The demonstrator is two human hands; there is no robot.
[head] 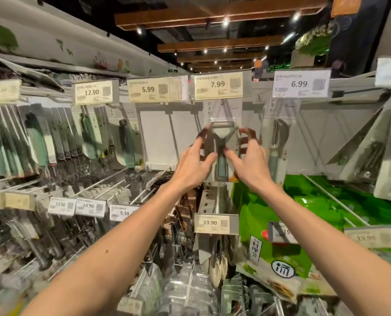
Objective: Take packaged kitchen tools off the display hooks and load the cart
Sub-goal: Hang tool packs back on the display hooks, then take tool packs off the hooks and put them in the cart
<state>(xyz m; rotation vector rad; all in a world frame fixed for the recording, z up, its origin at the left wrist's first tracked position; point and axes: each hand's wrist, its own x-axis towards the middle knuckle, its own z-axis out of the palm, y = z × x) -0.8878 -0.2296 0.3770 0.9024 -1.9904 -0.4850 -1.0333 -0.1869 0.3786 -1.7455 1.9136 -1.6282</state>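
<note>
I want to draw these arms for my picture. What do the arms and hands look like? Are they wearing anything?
Both arms are bare to the picture's edge: no sleeves, gloves, watch or bracelets show. The left hand and the right hand wear no rings that I can see. The right one's thumbnail looks painted dark.

Ahead of you, a packaged peeler hangs upright below the 7.99 price tag: clear pack, grey head up, green handle down.
</note>
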